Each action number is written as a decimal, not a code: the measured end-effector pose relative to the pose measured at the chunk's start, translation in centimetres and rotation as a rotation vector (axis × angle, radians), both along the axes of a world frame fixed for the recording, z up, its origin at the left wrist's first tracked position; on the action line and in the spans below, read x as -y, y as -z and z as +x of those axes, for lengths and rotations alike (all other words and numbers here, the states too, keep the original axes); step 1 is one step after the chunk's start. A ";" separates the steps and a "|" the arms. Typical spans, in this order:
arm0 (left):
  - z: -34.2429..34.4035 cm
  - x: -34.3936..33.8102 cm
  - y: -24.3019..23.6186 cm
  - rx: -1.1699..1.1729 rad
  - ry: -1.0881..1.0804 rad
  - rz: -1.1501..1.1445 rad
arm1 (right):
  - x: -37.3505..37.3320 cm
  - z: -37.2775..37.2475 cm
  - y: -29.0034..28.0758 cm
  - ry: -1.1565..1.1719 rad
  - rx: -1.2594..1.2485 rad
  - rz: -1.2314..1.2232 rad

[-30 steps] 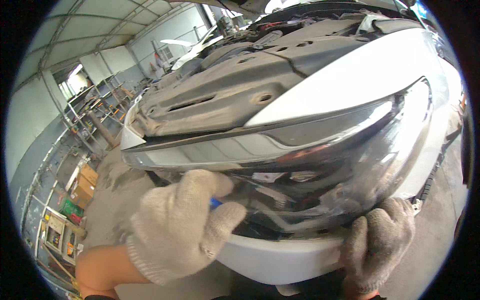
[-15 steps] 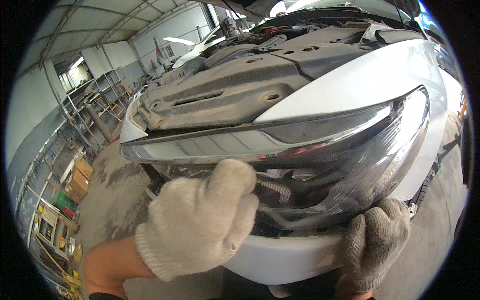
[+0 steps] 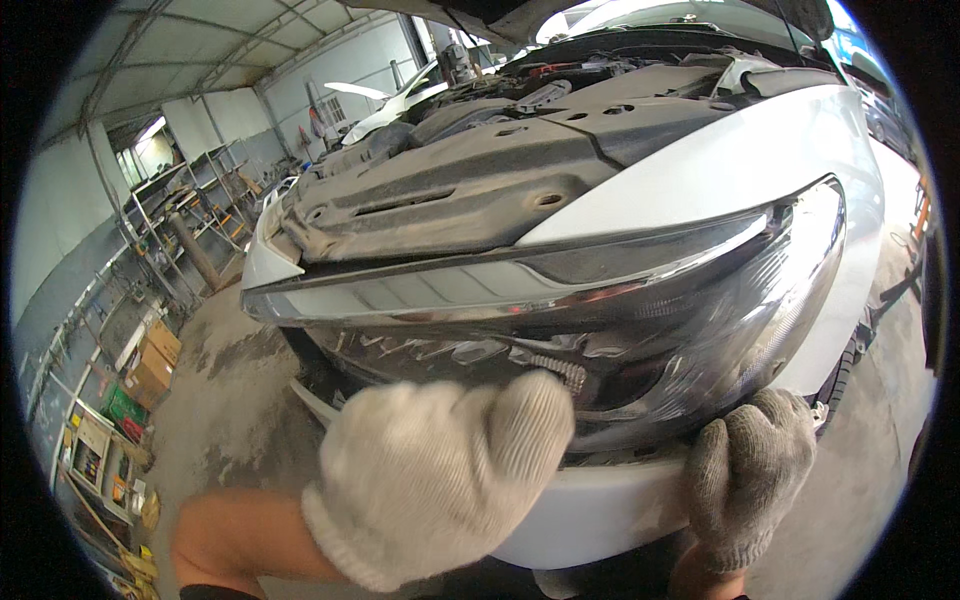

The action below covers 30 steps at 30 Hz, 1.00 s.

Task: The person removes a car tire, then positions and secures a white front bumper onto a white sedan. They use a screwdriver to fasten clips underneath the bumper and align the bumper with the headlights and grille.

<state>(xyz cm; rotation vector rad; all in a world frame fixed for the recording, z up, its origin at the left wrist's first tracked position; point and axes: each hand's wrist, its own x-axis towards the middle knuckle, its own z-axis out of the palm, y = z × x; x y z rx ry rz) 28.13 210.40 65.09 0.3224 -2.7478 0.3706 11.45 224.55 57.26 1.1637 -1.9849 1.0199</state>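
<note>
A white car's headlight [image 3: 690, 340] fills the middle right, its clear lens reaching round the corner. Below it runs the white front bumper [image 3: 590, 520]. My left hand [image 3: 440, 470], in a pale knitted glove, is closed like a fist in front of the bumper's upper edge, below the headlight's inner end. Its curled fingers are turned away, so anything inside them is hidden. With the fingers bent over the bumper's edge, my right hand [image 3: 755, 465], in a greyer knitted glove, grips it under the headlight's outer lower corner.
Above the headlight lie the white fender [image 3: 760, 150] and a dusty black engine-bay cover [image 3: 450, 190], with the hood raised. A tyre [image 3: 842, 375] shows at right. Shelving [image 3: 190, 210], cardboard boxes [image 3: 155, 355] and a tool cart [image 3: 95, 450] stand along the left wall.
My left hand has moved down and to the right, uncovering more of the dark area left of the headlight. My right hand stays at the bumper's edge. The view has shifted slightly.
</note>
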 end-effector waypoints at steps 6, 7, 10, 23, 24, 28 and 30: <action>0.8 0.0 0.2 -0.085 0.213 -0.203 | -0.1 0.1 0.0 0.027 0.012 0.022; 0.8 -0.2 0.2 -0.079 0.218 -0.170 | -0.2 0.2 -0.1 0.030 0.008 0.027; 0.9 0.1 0.4 -0.053 0.233 -0.101 | -0.4 0.4 -0.4 0.040 -0.010 0.029; -0.8 0.2 1.5 -0.347 0.313 -0.323 | -0.5 0.2 -0.7 0.106 0.011 -0.003; -0.7 0.3 1.4 -0.337 0.365 -0.304 | -0.9 0.4 -0.8 0.128 0.004 0.023; -0.4 2.7 2.3 -0.216 0.588 -0.482 | -0.1 0.9 -0.7 0.153 0.036 -0.012; 0.2 4.2 4.7 -0.240 0.651 -0.426 | 0.5 1.3 -0.6 0.160 0.065 0.014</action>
